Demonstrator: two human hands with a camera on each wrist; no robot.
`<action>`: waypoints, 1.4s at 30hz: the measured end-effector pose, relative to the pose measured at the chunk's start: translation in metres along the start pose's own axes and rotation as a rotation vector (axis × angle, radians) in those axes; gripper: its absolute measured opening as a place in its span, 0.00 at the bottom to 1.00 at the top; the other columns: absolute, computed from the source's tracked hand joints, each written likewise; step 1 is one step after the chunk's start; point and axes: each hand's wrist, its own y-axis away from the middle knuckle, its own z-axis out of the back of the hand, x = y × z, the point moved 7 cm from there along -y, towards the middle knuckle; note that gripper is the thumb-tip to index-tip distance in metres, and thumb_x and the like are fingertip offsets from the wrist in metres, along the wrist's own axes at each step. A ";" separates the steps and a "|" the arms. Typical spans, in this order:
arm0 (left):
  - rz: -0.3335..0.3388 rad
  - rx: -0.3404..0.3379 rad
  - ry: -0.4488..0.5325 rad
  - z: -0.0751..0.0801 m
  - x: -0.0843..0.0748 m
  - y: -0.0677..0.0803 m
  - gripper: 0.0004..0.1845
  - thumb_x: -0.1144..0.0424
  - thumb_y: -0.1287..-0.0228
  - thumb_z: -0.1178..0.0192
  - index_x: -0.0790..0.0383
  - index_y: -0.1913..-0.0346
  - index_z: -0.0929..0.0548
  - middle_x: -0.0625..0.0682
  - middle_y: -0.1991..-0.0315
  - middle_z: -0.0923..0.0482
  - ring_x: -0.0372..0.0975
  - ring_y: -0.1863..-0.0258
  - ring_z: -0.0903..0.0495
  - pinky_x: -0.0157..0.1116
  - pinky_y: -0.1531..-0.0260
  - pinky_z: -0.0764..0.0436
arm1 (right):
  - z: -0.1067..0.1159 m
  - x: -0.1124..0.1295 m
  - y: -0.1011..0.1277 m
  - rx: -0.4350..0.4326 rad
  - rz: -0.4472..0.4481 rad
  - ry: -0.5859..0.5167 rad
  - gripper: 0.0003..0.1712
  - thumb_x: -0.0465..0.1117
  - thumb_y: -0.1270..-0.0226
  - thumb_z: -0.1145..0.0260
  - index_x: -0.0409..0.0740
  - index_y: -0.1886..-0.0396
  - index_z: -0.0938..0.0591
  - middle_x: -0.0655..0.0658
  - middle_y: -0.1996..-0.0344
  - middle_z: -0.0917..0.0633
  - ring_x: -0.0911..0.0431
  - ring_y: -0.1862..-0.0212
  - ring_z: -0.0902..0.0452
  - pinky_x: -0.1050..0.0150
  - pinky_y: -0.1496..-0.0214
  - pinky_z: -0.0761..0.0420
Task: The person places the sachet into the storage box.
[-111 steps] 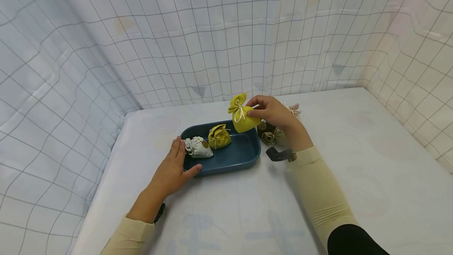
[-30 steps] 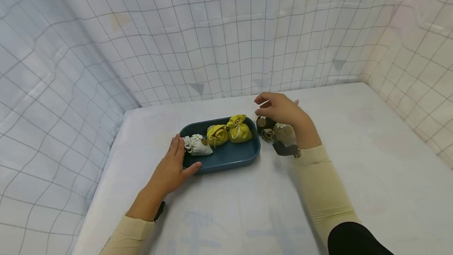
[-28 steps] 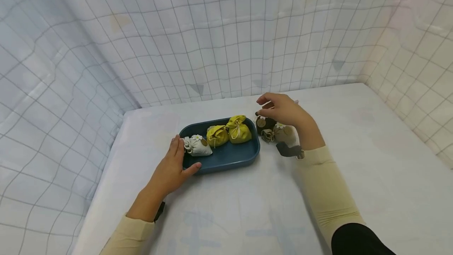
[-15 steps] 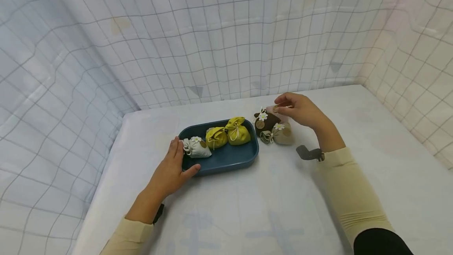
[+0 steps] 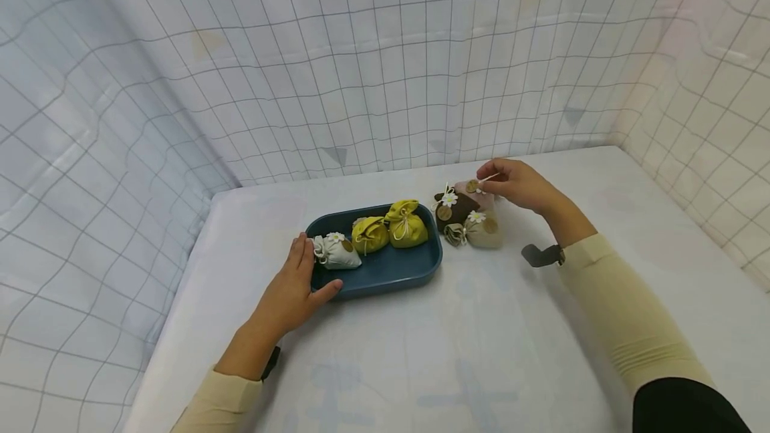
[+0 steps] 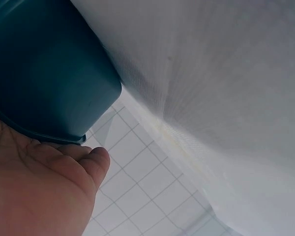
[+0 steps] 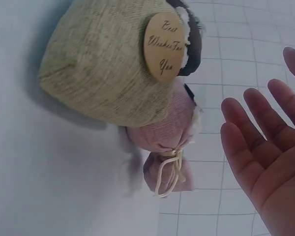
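Setting: white table (image 5: 421,353), grid-patterned cloth walls behind.
Tray: blue tray (image 5: 385,272), centre frame; one white and two yellow pouches inside.
Left hand (image 5: 291,293): flat, fingers straight against the tray's left rim.
Right hand (image 5: 517,184): fingers relaxed and spread, holding nothing.
Pink pouch (image 7: 167,137): on the table right of the tray, behind the brown and beige pouches, just left of the right hand's fingertips; tied neck toward the hand.

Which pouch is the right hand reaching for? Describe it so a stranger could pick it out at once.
Start at the blue tray and look just past its right end, where three small pouches huddle on the table. The pink pouch lies at the back of that cluster, nearest the right hand. Its neighbours are a brown pouch and a beige pouch; only this one is pink.
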 end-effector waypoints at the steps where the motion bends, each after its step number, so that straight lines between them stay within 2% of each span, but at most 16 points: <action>1: 0.000 0.001 0.001 0.000 0.000 0.000 0.57 0.32 0.33 0.46 0.74 0.23 0.57 0.65 0.21 0.65 0.57 0.23 0.60 0.57 0.32 0.42 | -0.001 -0.002 -0.001 0.013 -0.001 0.014 0.19 0.42 0.27 0.36 0.36 0.43 0.22 0.37 0.43 0.20 0.46 0.43 0.24 0.46 0.45 0.25; 6: 0.002 0.008 0.009 0.000 -0.001 0.000 0.57 0.33 0.33 0.46 0.74 0.23 0.57 0.65 0.21 0.66 0.57 0.23 0.60 0.57 0.31 0.43 | -0.008 -0.013 -0.001 0.083 0.003 0.066 0.18 0.40 0.28 0.36 0.35 0.44 0.22 0.38 0.47 0.19 0.47 0.47 0.23 0.52 0.46 0.25; 10: 0.003 0.008 0.006 -0.001 -0.001 0.000 0.57 0.33 0.33 0.46 0.74 0.23 0.58 0.65 0.21 0.66 0.57 0.23 0.60 0.57 0.32 0.42 | -0.015 -0.020 0.000 0.121 0.017 0.071 0.16 0.39 0.29 0.35 0.36 0.46 0.21 0.39 0.51 0.17 0.48 0.49 0.22 0.53 0.45 0.24; 15: -0.002 0.005 -0.001 0.000 0.000 0.001 0.57 0.33 0.32 0.46 0.75 0.23 0.57 0.67 0.22 0.64 0.58 0.23 0.59 0.57 0.32 0.42 | -0.020 -0.020 -0.001 0.117 0.050 0.103 0.16 0.40 0.30 0.34 0.36 0.48 0.20 0.40 0.53 0.17 0.48 0.49 0.22 0.52 0.45 0.24; 23: 0.001 0.013 0.007 0.001 -0.001 0.001 0.57 0.34 0.32 0.45 0.76 0.23 0.57 0.66 0.21 0.65 0.58 0.23 0.60 0.57 0.31 0.43 | -0.027 -0.011 -0.010 0.097 0.075 0.132 0.18 0.42 0.29 0.34 0.35 0.45 0.21 0.37 0.48 0.19 0.45 0.46 0.22 0.50 0.45 0.23; 28: -0.003 0.011 0.007 0.001 -0.002 0.001 0.56 0.34 0.32 0.45 0.76 0.23 0.57 0.67 0.22 0.65 0.58 0.23 0.59 0.57 0.31 0.43 | -0.033 -0.011 -0.019 0.106 0.044 0.172 0.21 0.45 0.28 0.35 0.37 0.43 0.21 0.38 0.48 0.19 0.46 0.46 0.23 0.51 0.44 0.24; 37: 0.004 0.011 0.008 0.002 -0.001 0.002 0.57 0.34 0.33 0.45 0.75 0.23 0.57 0.67 0.21 0.64 0.58 0.23 0.59 0.57 0.32 0.42 | -0.044 -0.016 -0.035 0.137 -0.079 0.121 0.26 0.49 0.27 0.36 0.36 0.39 0.24 0.38 0.48 0.19 0.47 0.49 0.22 0.56 0.52 0.17; 42: -0.002 0.005 0.006 0.002 -0.002 0.002 0.56 0.34 0.32 0.45 0.75 0.23 0.57 0.67 0.21 0.64 0.58 0.23 0.59 0.57 0.32 0.42 | -0.047 -0.010 -0.040 0.123 -0.090 0.258 0.29 0.55 0.29 0.35 0.36 0.40 0.22 0.37 0.48 0.18 0.46 0.48 0.22 0.50 0.45 0.22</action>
